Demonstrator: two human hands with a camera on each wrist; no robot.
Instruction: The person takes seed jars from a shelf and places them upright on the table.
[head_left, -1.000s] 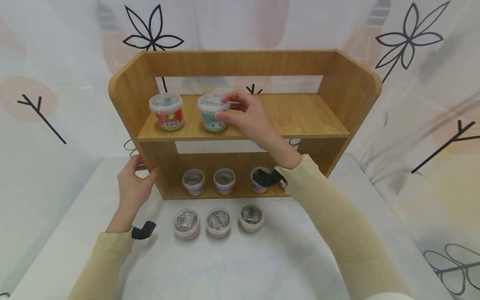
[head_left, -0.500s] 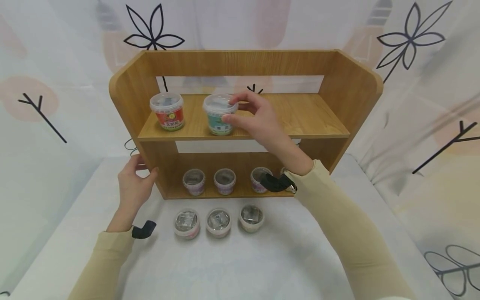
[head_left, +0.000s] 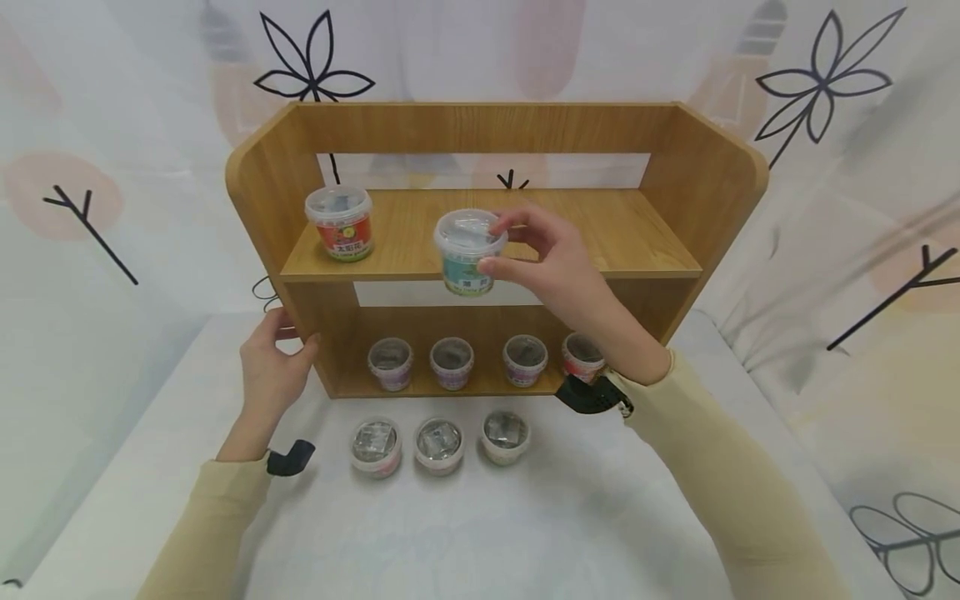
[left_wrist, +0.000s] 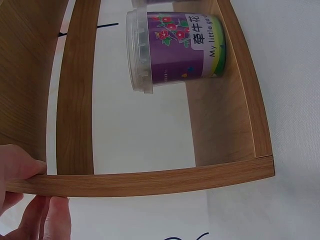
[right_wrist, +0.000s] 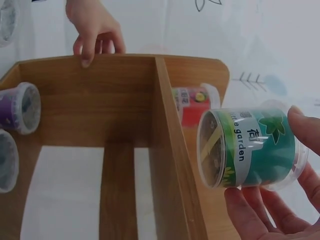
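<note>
My right hand [head_left: 562, 271] grips a clear-lidded plastic cup with a teal label [head_left: 463, 267] between thumb and fingers. The cup is held in front of the upper board's front edge; the right wrist view shows its teal wrap and see-through base [right_wrist: 210, 150]. Around the left side panel [left_wrist: 150, 185] of the wooden shelf [head_left: 480, 127], my left hand [head_left: 273, 371] pinches the edge, thumb on one face and fingers on the other. A red-labelled cup [head_left: 343, 229] stands at the left of the upper board.
On the lower board stand purple-labelled cups, one of them at left [head_left: 390, 367], and a red-labelled cup [head_left: 582, 358] partly behind the right forearm. Several lidded cups, one at the left [head_left: 375, 450], line the white tabletop [head_left: 450, 542] before the shelf. Patterned cloth [head_left: 480, 50] hangs behind.
My right hand has drawn the teal-labelled cup off the upper board, rightward and forward toward me. The left hand keeps its place on the side panel.
</note>
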